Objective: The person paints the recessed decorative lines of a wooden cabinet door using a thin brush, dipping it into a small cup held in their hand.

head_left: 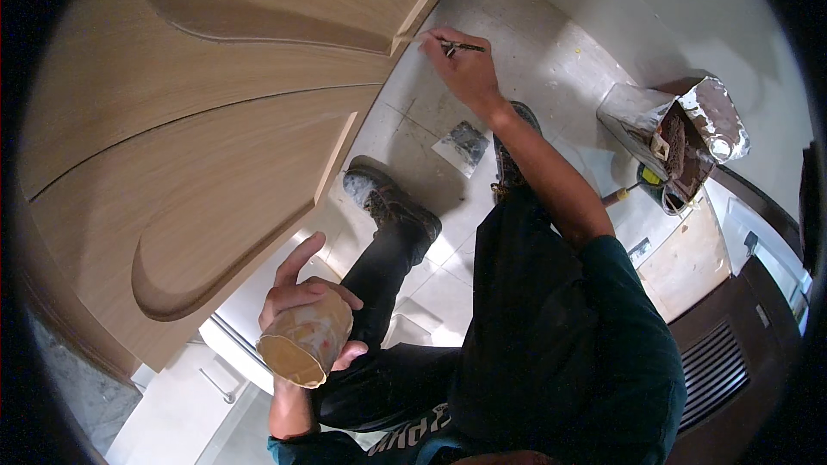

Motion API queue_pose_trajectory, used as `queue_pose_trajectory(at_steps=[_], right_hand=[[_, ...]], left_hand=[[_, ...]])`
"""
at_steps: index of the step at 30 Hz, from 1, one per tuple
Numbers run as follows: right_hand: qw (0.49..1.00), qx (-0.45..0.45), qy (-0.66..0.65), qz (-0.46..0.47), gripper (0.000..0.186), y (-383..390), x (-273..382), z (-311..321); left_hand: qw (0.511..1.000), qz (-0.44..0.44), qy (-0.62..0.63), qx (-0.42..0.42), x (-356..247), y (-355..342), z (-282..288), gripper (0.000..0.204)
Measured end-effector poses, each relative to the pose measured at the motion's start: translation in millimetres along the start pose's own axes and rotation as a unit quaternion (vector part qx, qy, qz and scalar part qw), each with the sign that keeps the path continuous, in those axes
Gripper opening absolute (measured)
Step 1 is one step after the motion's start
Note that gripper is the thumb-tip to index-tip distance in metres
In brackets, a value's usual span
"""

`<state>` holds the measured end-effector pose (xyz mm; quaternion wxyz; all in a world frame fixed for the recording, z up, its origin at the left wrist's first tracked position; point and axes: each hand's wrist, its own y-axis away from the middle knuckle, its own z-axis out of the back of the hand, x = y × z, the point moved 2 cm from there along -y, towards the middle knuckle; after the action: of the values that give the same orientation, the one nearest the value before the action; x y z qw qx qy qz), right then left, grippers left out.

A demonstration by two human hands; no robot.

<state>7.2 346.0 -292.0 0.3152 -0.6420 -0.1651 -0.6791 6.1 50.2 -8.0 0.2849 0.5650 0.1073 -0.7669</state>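
Observation:
My left hand (297, 301) is wrapped round a paint-smeared cup (326, 327), which tilts toward me over my thigh. Its mouth shows a beige inside, and its index finger side points at the wooden door. Farther up, my right hand (465, 73) pinches a slim brush (468, 47) with a dark handle. The brush's tip reaches left to the edge of the light wooden door panel (258, 60), at the end of a carved curve. Whether the tip touches the wood I cannot tell.
An opened silvery bag (624, 116) with brown contents stands by the wall at right. Beside it lies a tool with a yellowish handle (616, 196). A dark slatted panel (719, 375) is lower right, a white drawer (185, 405) lower left. My shoes (388, 198) rest on the tiles.

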Motion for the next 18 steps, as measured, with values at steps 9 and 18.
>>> queue_pose_trajectory(at_steps=[9,18], right_hand=[[0.994,-0.065,0.07,0.045,0.023,-33,-5,28],[0.993,-0.1,0.036,0.056,0.023,-30,0,29]], left_hand=[[1.0,0.008,0.011,-0.004,2,1,0,0.072],[1.0,0.003,-0.024,-0.001,2,1,1,0.074]])
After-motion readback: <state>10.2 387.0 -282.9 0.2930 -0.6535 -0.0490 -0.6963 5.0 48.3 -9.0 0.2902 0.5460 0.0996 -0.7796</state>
